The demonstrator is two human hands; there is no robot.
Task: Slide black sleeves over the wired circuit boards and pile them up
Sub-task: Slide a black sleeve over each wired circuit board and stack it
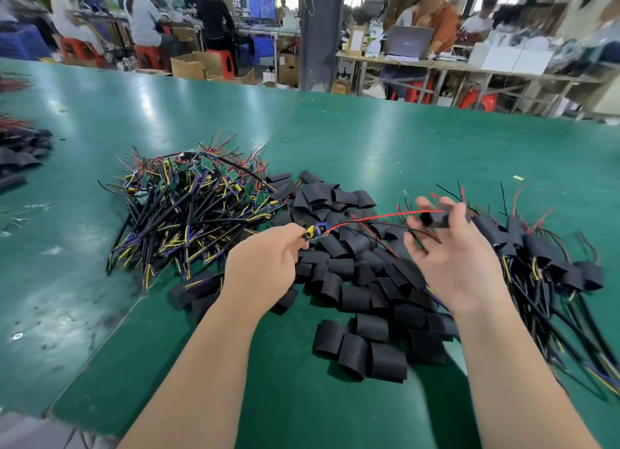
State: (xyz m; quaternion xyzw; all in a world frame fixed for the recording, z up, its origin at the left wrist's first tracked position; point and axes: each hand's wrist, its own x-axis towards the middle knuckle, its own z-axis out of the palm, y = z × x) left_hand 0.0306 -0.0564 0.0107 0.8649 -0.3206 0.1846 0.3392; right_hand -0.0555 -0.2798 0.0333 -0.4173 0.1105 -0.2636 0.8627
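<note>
My left hand (265,264) pinches a small wired circuit board (315,231) with yellow parts. Its red wire (379,217) and a black wire run right to my right hand (453,260). That hand is palm up and blurred, its fingertips on a black sleeve (436,219) through which the wires seem to pass. Loose black sleeves (355,280) lie scattered under and between both hands. A heap of bare wired boards (188,207) sits to the left. Sleeved boards (550,267) are piled at the right.
The green table (402,139) stretches far ahead. More dark sleeves and wires (20,153) lie at the left edge. A worn grey strip (50,297) borders the mat at the near left. People work at benches beyond the table.
</note>
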